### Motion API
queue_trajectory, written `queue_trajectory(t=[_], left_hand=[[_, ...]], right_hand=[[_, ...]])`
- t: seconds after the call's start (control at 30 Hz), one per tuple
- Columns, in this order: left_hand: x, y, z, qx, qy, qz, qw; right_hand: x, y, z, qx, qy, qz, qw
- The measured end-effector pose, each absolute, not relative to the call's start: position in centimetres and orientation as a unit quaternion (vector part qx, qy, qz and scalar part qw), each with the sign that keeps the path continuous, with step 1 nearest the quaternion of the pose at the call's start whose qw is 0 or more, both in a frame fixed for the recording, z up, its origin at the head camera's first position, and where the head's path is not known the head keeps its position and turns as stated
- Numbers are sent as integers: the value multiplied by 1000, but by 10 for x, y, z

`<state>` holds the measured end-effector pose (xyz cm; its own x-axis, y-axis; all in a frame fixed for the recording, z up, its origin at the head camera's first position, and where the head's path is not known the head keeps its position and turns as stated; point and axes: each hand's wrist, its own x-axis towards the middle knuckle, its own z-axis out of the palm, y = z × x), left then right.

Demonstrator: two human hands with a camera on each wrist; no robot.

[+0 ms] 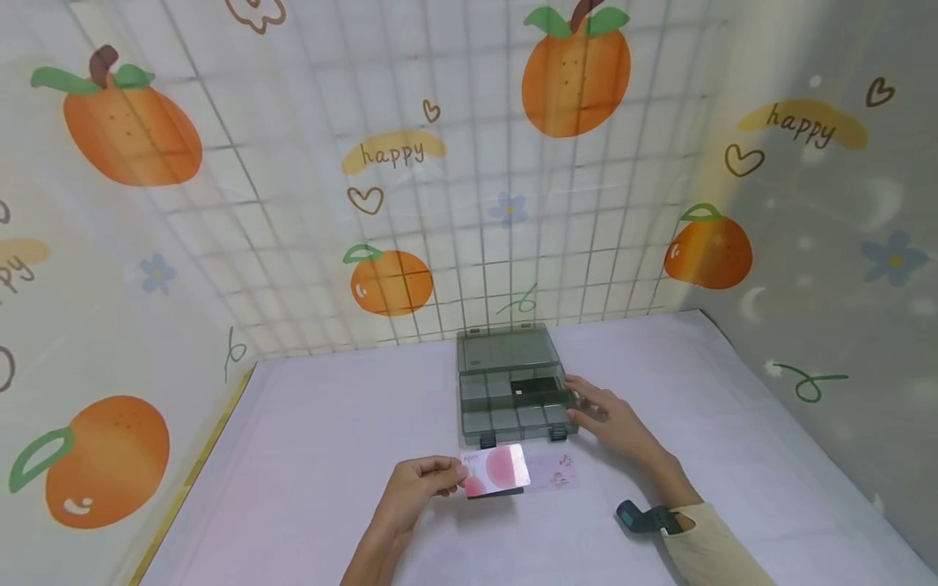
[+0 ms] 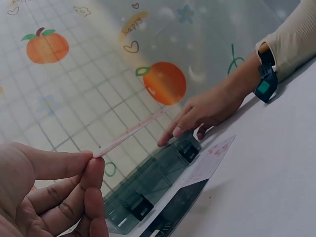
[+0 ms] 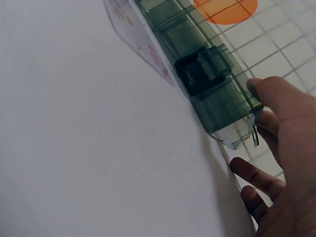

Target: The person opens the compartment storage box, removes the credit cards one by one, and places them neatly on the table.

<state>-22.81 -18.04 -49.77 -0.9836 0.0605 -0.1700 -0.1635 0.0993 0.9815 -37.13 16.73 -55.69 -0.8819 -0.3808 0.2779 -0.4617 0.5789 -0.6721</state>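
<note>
My left hand (image 1: 425, 486) pinches a pink and white card (image 1: 497, 470) by its left end, between thumb and index finger. In the left wrist view this card (image 2: 129, 132) appears almost edge-on. The translucent grey-green compartment box (image 1: 489, 423) stands behind it with its lid (image 1: 507, 348) raised at the back. A black card (image 1: 535, 387) lies across its rear compartments. My right hand (image 1: 611, 415) holds the box's right end, thumb at the rim and fingers along the side; in the right wrist view its lower fingers (image 3: 256, 180) hang off the box.
A pale card with pink flowers (image 1: 560, 470) lies on the white tabletop (image 1: 315, 480) before the box. Beside it, a dark card (image 2: 175, 210) is partly covered. A dark band with a device (image 1: 645, 518) circles my right wrist. Fruit-printed curtains (image 1: 476, 203) surround the table.
</note>
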Motion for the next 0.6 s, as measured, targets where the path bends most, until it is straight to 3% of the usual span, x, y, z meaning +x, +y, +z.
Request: queue_trajectory(t=[0.6], left_hand=[[-210,-180,-506,-31,741,662,112]], right_hand=[[-371,167,-556,231,-888,395,49]])
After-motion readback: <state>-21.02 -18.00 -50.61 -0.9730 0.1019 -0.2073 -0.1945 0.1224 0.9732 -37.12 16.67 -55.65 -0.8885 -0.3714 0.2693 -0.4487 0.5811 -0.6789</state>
